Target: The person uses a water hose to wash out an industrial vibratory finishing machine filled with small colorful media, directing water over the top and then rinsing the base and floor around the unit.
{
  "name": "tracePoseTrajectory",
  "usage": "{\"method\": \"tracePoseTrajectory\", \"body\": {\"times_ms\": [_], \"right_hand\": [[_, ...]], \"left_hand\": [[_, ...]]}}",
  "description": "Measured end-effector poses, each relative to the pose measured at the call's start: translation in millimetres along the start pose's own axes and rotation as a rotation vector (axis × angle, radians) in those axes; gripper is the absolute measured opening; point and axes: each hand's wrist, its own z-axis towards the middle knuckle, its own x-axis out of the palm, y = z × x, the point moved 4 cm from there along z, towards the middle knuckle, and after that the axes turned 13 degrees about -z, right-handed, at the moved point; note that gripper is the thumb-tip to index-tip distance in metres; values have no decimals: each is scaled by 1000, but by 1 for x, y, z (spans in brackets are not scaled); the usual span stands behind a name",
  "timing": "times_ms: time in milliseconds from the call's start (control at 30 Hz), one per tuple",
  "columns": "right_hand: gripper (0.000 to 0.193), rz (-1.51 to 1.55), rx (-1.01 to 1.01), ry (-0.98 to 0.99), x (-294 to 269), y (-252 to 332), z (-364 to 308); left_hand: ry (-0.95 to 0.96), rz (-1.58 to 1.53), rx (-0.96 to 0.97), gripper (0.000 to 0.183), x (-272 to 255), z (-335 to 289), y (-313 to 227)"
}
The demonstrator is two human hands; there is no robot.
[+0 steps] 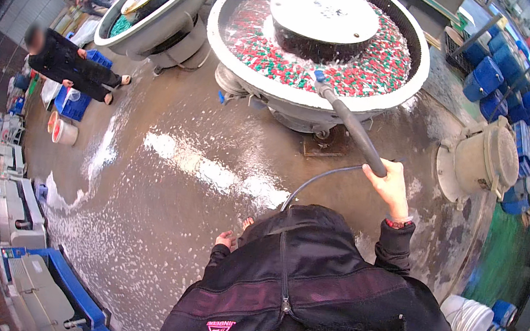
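My right hand (388,187) is closed round a thick dark hose (358,129), which slopes up and away from me. Its blue end piece (319,77) reaches over the near rim of a large round tub (225,60). Red, green and white small pieces (370,79) fill the ring of the tub, wet and foamy, around a raised centre with a white lid (325,9). From near my right hand a thin bluish hose (314,177) curves down toward my body. My left hand (224,239) hangs low at my side, holding nothing visible, its fingers loosely bent apart.
A second tub (109,34) with green pieces stands far left. Nearby, a person in dark clothes (58,58) is beside blue crates (72,104) and a white bucket (65,133). Foam lies on the wet floor (131,215). At right stand a beige machine (480,157) and blue barrels (484,80).
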Motion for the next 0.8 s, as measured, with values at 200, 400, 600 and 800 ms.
{"method": "tracePoseTrajectory", "body": {"times_ms": [200,400,600,800], "right_hand": [[21,-2,15,-12,-6,-3,-2],[20,29,23,-1,-1,-3,-3],[21,-33,-23,-10,3,-4,-5],[22,-43,-41,-7,-1,-3,-3]], "left_hand": [[-39,170,-12,41,14,-21,-32],[122,331,-27,37,24,-44,-49],[203,479,-220,51,40,-72,-52],[-26,263,21,27,35,-47,-25]]}}
